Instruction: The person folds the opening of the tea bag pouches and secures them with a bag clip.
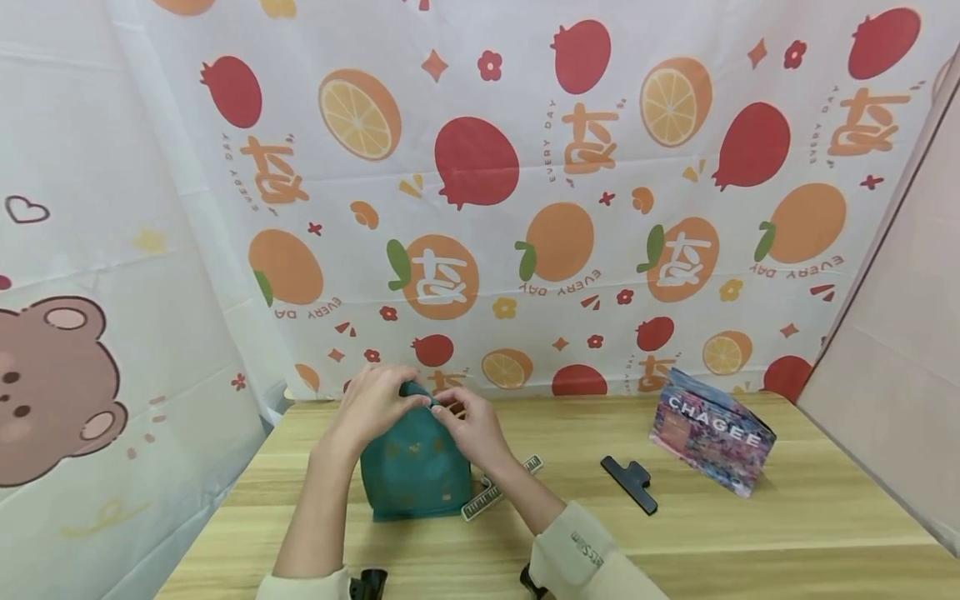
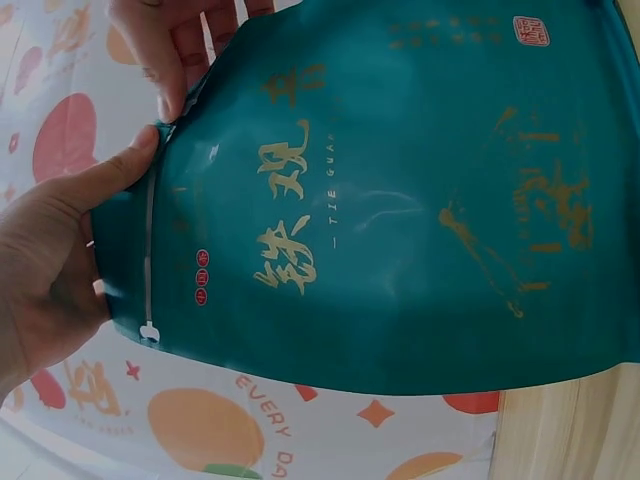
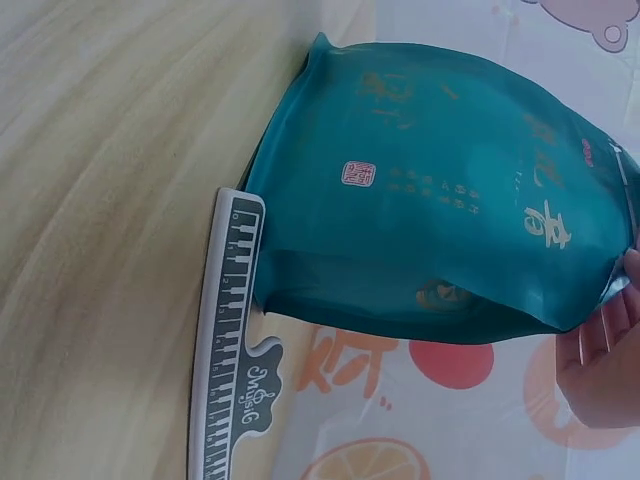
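A teal tea pouch [image 1: 416, 475] with gold lettering stands upright on the table. My left hand [image 1: 378, 404] pinches its top edge, thumb on the front face. The right hand [image 1: 474, 429] grips the same edge at the other side, close to the left fingertips. In the left wrist view, a thin grey line with a white zip slider [image 2: 150, 331] at its end runs just below the pouch's top. The right wrist view shows the pouch's bulging front and the right fingers [image 3: 590, 345] at its top corner.
Beside the pouch's base lies a grey bag clip [image 3: 225, 340] with piano keys and "Music" printed on it. Further right are a black bag clip [image 1: 630, 483] and a colourful CHAGEE pouch [image 1: 712, 433], on the wooden table [image 1: 750, 550]. A fruit-print curtain [image 1: 525, 208] hangs behind.
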The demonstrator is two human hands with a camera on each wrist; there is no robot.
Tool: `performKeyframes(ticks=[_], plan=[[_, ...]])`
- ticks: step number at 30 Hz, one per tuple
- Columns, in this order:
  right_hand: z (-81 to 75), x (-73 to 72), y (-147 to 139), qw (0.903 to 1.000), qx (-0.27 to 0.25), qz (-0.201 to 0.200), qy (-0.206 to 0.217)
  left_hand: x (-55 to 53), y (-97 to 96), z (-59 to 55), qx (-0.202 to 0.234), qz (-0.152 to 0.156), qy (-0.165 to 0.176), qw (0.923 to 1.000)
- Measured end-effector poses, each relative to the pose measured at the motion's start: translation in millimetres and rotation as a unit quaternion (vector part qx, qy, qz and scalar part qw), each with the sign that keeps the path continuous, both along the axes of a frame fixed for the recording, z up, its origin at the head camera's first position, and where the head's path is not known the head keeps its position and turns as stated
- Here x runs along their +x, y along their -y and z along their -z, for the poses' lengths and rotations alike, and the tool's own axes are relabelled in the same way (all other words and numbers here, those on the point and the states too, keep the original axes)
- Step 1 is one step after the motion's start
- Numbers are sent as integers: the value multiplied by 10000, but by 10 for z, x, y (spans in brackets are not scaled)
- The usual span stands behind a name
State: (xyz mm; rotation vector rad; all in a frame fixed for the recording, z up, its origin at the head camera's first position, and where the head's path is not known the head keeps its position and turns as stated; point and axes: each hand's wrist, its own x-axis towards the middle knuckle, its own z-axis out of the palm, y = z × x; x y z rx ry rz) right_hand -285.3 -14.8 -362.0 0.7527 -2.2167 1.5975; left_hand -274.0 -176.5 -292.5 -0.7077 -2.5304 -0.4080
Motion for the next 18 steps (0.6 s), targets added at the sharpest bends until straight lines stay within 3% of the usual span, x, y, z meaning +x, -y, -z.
performKeyframes(ticks=[8,18], plan=[[-51,10,60,9993,-5,364,-20,7,41,-5,117,167,122,9997],[-30,-14,82,9987,-133,489,-6,34,97,-26,27,-16,351,9994]])
